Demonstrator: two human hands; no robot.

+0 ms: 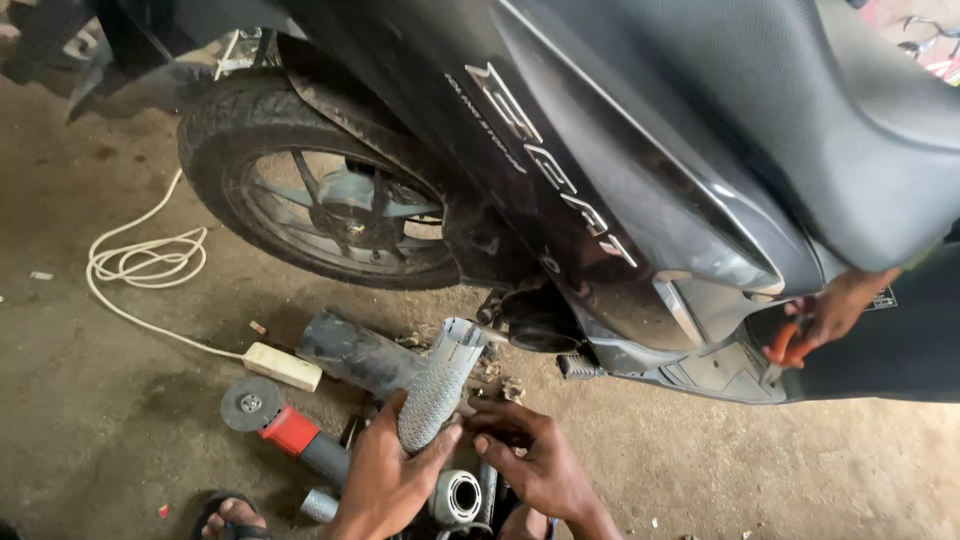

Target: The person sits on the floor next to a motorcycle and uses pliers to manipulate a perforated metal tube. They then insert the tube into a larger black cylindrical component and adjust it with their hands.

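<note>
My left hand (385,475) grips the lower end of a perforated grey metal tube (440,380), which stands tilted with its slotted top toward the scooter's underside. My right hand (535,460) lies just right of the tube's base, fingers curled toward it; whether it holds anything is hidden. Below my hands lies a short round metal cylinder (457,497). A dark exhaust shell (355,350) lies on the ground behind the tube.
A black scooter (620,150) with its rear wheel (320,200) fills the top. Another person's hand (835,310) holds orange-handled pliers (785,345) at the right. An angle grinder (275,420), a power strip (283,366), a white cord (140,260) and a sandalled foot (228,515) are at the left.
</note>
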